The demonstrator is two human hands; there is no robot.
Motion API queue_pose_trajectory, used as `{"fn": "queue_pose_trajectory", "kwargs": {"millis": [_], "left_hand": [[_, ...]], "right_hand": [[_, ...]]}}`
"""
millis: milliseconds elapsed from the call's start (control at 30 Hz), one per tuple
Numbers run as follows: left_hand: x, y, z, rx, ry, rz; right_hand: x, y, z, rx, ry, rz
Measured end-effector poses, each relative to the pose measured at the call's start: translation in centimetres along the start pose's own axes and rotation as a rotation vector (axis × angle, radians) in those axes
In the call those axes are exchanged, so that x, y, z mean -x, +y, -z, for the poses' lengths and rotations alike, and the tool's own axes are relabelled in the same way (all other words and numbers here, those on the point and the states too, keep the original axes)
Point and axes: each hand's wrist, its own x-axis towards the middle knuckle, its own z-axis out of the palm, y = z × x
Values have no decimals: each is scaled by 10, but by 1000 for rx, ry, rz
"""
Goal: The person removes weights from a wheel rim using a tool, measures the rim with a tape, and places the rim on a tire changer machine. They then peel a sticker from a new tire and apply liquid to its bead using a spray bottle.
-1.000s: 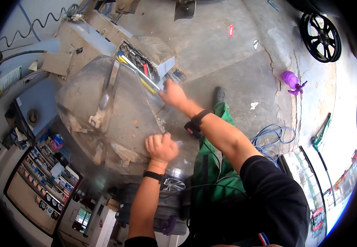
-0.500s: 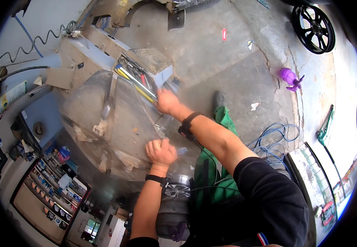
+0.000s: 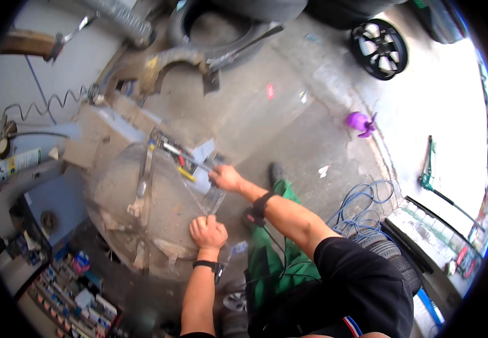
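On concrete floor (image 3: 306, 143): wheel (image 3: 383, 50) | left hand (image 3: 208, 232): curled at dusty cover (image 3: 119, 188), contents hidden | right hand (image 3: 226, 178): gripping bar (image 3: 196, 163)

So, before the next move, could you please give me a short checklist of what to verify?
1. Right hand on the rod: ok, its fingers appear closed at the near end.
2. Rod's far end free of the other tools: cannot tell, too blurred.
3. Left hand gripping the hood: cannot tell; it is curled at the edge.
4. Hose clear of the shoe: ok, they lie apart.
5. Bottle clear of both hands: ok, well off to the right.
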Motion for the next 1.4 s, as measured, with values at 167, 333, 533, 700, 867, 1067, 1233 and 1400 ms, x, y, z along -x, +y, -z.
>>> {"fn": "queue_pose_trajectory", "kwargs": {"millis": [167, 333, 533, 700, 867, 1067, 1233, 1400], "left_hand": [[1, 10, -9, 35, 37, -46], [3, 12, -7, -33, 127, -61], [-8, 3, 12, 222, -129, -31], [13, 117, 134, 416, -90, -681], [90, 193, 209, 536, -528, -1181], [227, 240, 243, 540, -722, -1371], [344, 246, 271, 416, -813, -1473], [452, 236, 287, 287, -1045, -1563]], "right_hand": [[79, -4, 63, 28, 67, -48], [189, -23, 98, 161, 203, -30], [402, -69, 112, 284, 470, 48], [602, -108, 69, 162, 627, -90], [721, -119, -10, -72, 857, -22], [841, -46, -138, -611, 1272, 70], [919, -7, -263, -1218, 1606, 424], [963, 40, -371, -1339, 1879, 468]]}}
